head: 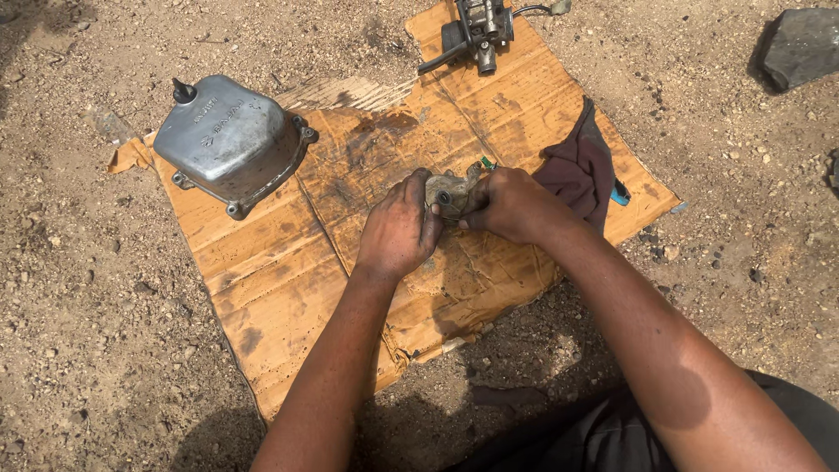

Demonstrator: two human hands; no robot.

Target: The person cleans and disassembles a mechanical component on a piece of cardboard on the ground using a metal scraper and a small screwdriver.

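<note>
Both hands meet over the middle of a stained sheet of cardboard [280, 288] laid on dirt ground. My left hand [398, 232] and my right hand [507, 203] together grip a small, dirty metal engine part [450, 190] between them, with a green bit showing at its upper right. The part is mostly covered by my fingers, so its full shape is hidden.
A grey metal engine cover [232, 140] with a black cap lies on the cardboard's upper left. A carburettor-like assembly [476, 31] sits at the top edge. A dark maroon rag [581, 170] lies right of my hands. A dark rock [800, 44] is at the top right.
</note>
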